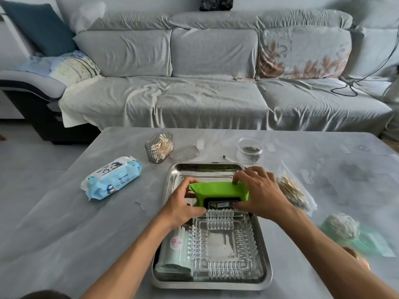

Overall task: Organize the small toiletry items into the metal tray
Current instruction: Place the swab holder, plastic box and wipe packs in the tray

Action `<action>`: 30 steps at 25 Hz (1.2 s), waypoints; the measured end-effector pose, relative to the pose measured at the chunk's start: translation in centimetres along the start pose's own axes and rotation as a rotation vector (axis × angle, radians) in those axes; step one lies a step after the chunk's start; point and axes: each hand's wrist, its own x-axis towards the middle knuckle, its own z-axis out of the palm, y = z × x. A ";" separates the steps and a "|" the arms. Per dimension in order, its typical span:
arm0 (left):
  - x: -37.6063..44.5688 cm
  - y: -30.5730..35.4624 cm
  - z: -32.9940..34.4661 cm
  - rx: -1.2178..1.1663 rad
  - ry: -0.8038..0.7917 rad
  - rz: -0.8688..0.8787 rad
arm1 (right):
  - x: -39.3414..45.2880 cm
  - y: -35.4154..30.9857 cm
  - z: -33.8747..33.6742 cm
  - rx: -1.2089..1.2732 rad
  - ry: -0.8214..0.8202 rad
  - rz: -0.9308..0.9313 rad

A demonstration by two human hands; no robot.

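Gripping the green pack (218, 189) at its ends, left hand (183, 203) at nine o'clock, right hand (259, 190) at three, its long axis crosses the metal tray (172, 182).

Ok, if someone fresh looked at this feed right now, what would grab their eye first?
Probably the bright green pack, held at its two ends by the left hand and right hand over the far half of the metal tray. Next, the ridged clear glass dish filling the tray's near half. Off to the left on the table lies a blue baby wipes pack.
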 end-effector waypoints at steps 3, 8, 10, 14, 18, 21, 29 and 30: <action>-0.2 -0.1 0.5 0.036 0.033 0.050 | -0.2 -0.4 0.2 0.058 -0.048 -0.015; -0.3 -0.5 0.0 0.052 0.040 0.020 | 0.5 -1.5 0.4 -0.024 -0.059 -0.041; -0.5 -0.6 -0.7 0.065 0.008 0.001 | 0.9 -1.4 0.3 0.121 -0.098 -0.008; -0.1 -0.4 -1.2 -0.041 0.003 -0.078 | 2.2 -0.2 0.5 0.605 -0.004 0.172; 1.5 0.4 0.0 -0.015 0.051 -0.226 | 4.2 -0.1 1.2 0.515 0.054 0.294; 2.3 1.1 0.5 0.107 0.053 -0.278 | 5.2 -0.6 2.4 0.399 -0.072 0.245; 1.8 -0.1 -0.3 0.243 0.047 -0.287 | 4.5 -1.5 4.8 -0.086 -0.161 0.235; 1.7 -0.5 -1.4 0.272 0.151 -0.233 | 4.2 -2.2 5.1 -0.102 -0.091 0.192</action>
